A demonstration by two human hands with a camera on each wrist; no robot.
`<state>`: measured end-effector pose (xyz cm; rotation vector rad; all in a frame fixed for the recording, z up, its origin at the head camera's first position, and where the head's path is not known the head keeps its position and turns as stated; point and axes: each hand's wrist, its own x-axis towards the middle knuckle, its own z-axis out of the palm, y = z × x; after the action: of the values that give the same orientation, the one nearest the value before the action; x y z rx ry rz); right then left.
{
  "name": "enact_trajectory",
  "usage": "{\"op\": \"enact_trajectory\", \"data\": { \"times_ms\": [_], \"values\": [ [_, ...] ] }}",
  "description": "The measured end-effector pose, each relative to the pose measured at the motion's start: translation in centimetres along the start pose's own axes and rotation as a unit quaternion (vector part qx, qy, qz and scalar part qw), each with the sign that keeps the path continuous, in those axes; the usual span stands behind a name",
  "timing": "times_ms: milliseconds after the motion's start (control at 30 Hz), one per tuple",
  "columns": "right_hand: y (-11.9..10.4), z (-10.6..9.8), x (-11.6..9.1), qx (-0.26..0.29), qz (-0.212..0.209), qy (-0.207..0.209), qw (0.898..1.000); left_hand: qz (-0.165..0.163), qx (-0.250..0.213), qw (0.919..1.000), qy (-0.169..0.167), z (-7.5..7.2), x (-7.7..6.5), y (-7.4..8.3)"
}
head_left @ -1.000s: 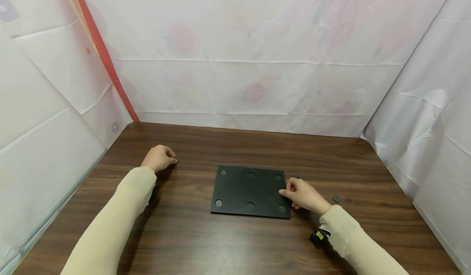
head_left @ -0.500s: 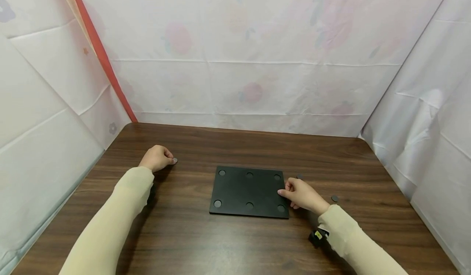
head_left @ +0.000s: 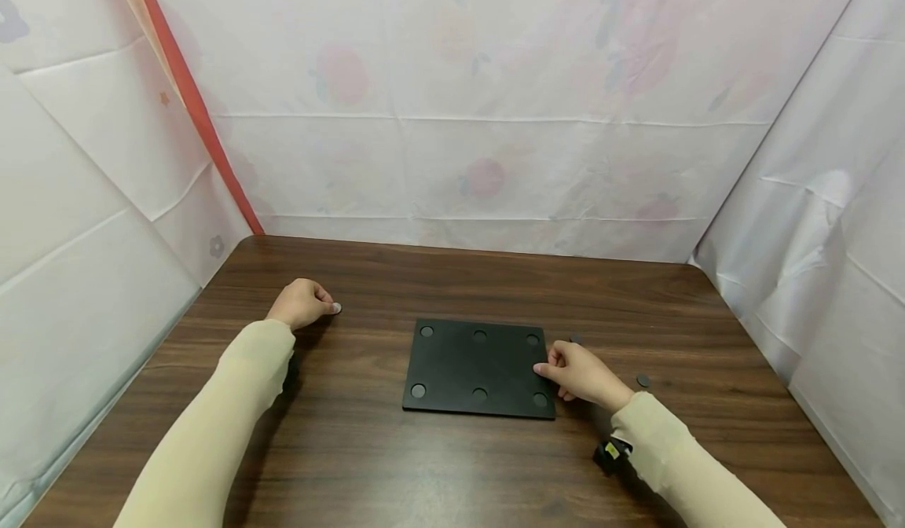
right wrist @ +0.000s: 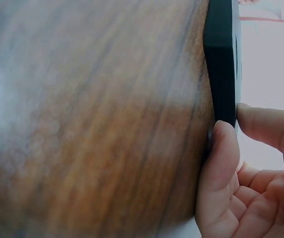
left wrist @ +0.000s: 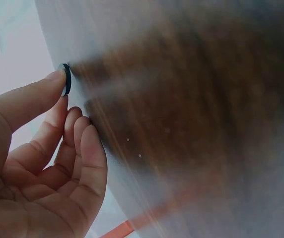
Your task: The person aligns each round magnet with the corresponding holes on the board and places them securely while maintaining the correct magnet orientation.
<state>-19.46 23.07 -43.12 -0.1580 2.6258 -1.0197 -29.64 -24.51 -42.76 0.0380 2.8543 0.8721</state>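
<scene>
Count: one black rectangular board (head_left: 475, 367) with six circular recesses, in two rows of three; three small round discs outside it. The left hand (head_left: 302, 305) pinches one disc (left wrist: 67, 79) between thumb and index finger, other fingers loosely curled, well left of the board; contact between disc and surface cannot be confirmed. The right hand (head_left: 583, 372) is nearly closed on the board's right edge, thumb on the top face. Two discs lie right of the board: the far disc (head_left: 576, 339), just beyond the right hand, and the near disc (head_left: 643, 381), near the right sleeve (head_left: 696, 465).

Surface: dark wood-grain worktop (head_left: 353, 449). Surround: white printed sheets (head_left: 438, 64) on three sides; red strip (head_left: 191, 96) at left.

Change: one second ago the held disc appeared nearly edge-on; its pale face now shows. The right hand's hold is unchanged.
</scene>
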Motion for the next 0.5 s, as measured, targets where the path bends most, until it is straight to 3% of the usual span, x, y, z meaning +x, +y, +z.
{"op": "enact_trajectory", "data": {
  "times_ms": [200, 500],
  "values": [
    [0.06, -0.01, -0.03, -0.001, 0.000, 0.001, 1.000, 0.007, -0.004, 0.9999, 0.009, -0.04, -0.11, 0.24],
    [0.10, 0.14, 0.10, 0.006, 0.002, 0.003, 1.000, 0.006, -0.016, 0.9998, -0.010, -0.06, -0.27, 0.22]
  ]
}}
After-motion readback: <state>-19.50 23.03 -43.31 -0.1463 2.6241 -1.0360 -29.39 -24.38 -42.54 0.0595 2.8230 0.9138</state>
